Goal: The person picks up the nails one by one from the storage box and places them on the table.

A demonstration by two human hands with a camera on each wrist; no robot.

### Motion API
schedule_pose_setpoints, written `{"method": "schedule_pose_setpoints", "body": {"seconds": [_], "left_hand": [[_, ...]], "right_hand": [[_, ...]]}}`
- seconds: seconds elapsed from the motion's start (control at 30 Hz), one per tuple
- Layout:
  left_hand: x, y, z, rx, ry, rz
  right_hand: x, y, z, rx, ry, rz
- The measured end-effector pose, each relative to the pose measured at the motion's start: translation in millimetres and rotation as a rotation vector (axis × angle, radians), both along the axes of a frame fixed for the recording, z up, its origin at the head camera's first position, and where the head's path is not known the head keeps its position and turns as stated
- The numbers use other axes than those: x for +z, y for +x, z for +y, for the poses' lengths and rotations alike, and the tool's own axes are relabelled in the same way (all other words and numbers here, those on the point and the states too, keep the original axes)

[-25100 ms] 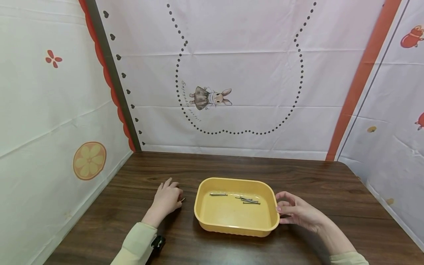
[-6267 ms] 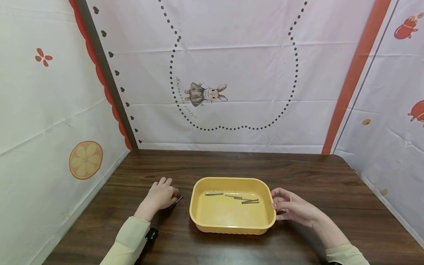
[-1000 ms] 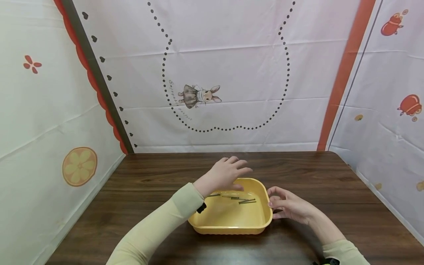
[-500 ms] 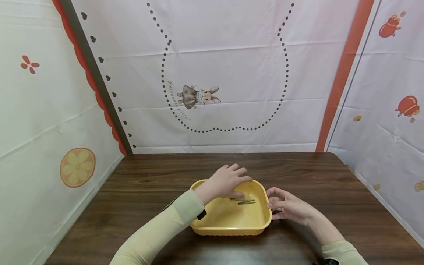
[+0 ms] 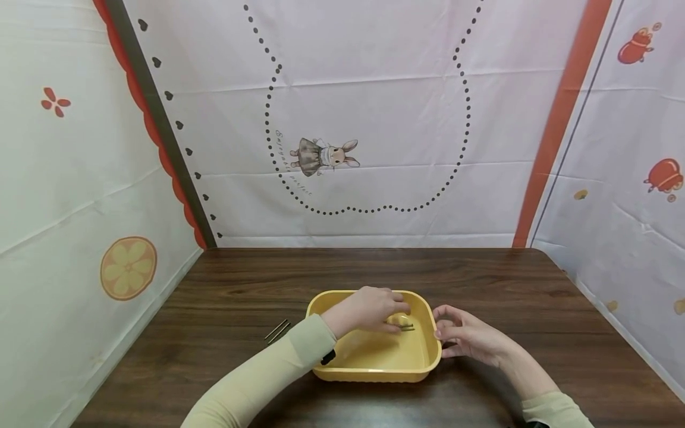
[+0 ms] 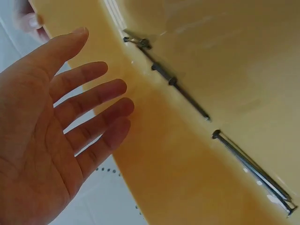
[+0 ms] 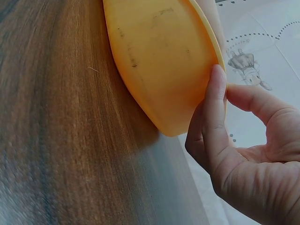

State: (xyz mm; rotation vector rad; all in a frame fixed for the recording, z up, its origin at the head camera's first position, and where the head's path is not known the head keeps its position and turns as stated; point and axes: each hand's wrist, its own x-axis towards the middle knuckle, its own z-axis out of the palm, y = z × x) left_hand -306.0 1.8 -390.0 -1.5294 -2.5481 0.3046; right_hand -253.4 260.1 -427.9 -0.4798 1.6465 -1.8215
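A yellow plastic tray (image 5: 374,375) sits on the table, with several steel nails (image 5: 407,327) on its floor. Reaching over the far side of the tray, my left hand (image 5: 366,309) hides part of the nails in the head view. The left wrist view shows that hand (image 6: 61,112) with spread, slightly bent fingers and nothing in them, beside a line of nails (image 6: 253,171). My right hand (image 5: 471,336) pinches the tray's right rim; in the right wrist view, thumb and fingers (image 7: 214,112) grip the yellow wall (image 7: 159,61).
Two nails (image 5: 276,330) lie side by side on the dark wood table (image 5: 241,285), left of the tray. A printed cloth (image 5: 374,119) hangs behind the table and along both sides.
From beside the nails on the left, my left hand has come over the tray and sunk lower into it. Two table nails are now uncovered. The right hand stays at the rim.
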Motion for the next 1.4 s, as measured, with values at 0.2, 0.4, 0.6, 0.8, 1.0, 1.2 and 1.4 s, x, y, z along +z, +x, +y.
{"method": "schedule_pose_setpoints", "body": {"seconds": [0.2, 0.4, 0.6, 0.8, 1.0, 1.2, 1.4], "left_hand": [[-4.8, -1.5, 2, 0.023, -0.034, -0.027], [-9.2, -3.4, 2, 0.049, -0.063, -0.038], [-11.5, -1.9, 2, 0.080, -0.078, -0.039], [-16.0, 0.7, 4, 0.092, -0.109, 0.034], [-17.9, 3.1, 7, 0.107, -0.168, 0.099], [-19.7, 2.3, 8, 0.067, -0.165, 0.113], [-19.8, 2.2, 8, 0.015, -0.125, 0.119]], "right_hand": [[0.0, 0.0, -1, 0.005, 0.002, -0.001], [0.5, 1.0, -2, 0.008, 0.002, 0.003], [0.9, 1.9, -4, 0.007, -0.009, -0.002], [3.7, 2.6, -4, 0.014, -0.017, 0.000], [4.1, 2.4, -4, 0.017, -0.009, -0.002], [4.0, 2.2, -3, 0.003, 0.014, -0.022], [4.5, 2.4, -3, 0.011, 0.004, -0.015]]}}
